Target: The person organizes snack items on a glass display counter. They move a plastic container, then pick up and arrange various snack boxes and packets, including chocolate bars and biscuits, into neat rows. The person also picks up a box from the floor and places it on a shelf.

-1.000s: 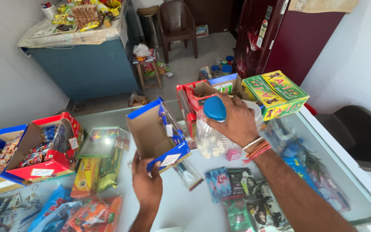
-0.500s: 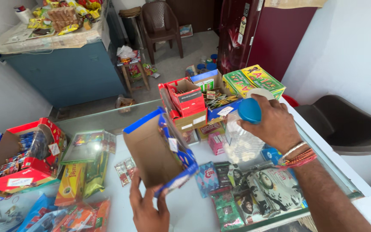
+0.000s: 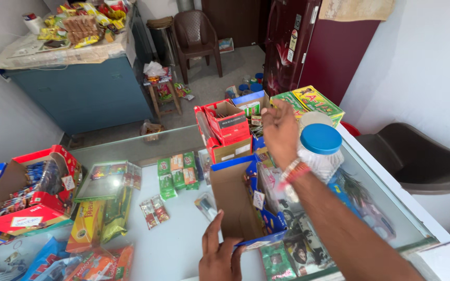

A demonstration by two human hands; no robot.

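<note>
The left hand [image 3: 219, 257] is nearest the camera, at the bottom edge. Its fingers are spread and pressed against the near end of a blue-edged cardboard display box [image 3: 238, 200] that lies on its side on the glass-topped bench [image 3: 178, 244]. The hand steadies the box rather than closing round it. The box's brown inside faces up, and it looks empty as far as can be seen.

Left of that hand, a few small sachets [image 3: 153, 211] lie loose on the glass. Further left is a red display box [image 3: 29, 190] filled with packets.

Beyond the blue-edged box the right hand [image 3: 281, 132], with bangles on the wrist, is raised with loose, open fingers and holds nothing. Just to its right, close but apparently not touching, a clear plastic jar with a blue lid [image 3: 320, 151] stands upright on the bench. To the hand's left stands a red carton [image 3: 228, 127] with packets inside. Past the fingertips is a green and yellow box [image 3: 308, 104].

As things lie, the jar is set down and released, while the blue-edged box is still on its side under the left hand and not yet stood up or placed. Far off stand a brown plastic chair [image 3: 196, 36] and a blue cabinet [image 3: 84, 93].
</note>
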